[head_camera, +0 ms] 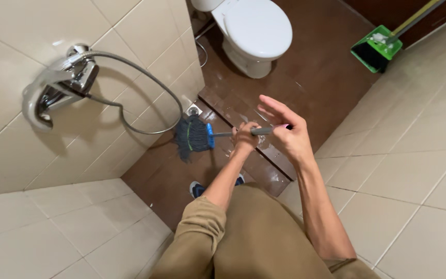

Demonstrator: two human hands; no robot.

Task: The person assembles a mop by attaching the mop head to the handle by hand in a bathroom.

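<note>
Careful: your left hand (244, 135) is wrapped tight round the mop (198, 137) handle, but your right hand (285, 132) only pins the handle end with thumb and palm, fingers splayed open. Mop head sits on the wet brown floor (331, 67) by the drain (194, 110), under the hose (145, 88). Risks: handle twisting loose, strands snagging the hose, your shoe (198, 190) slipping on the wet tile.

Dark string mop (192, 138), blue collar, grey handle, head on wet brown floor
</note>
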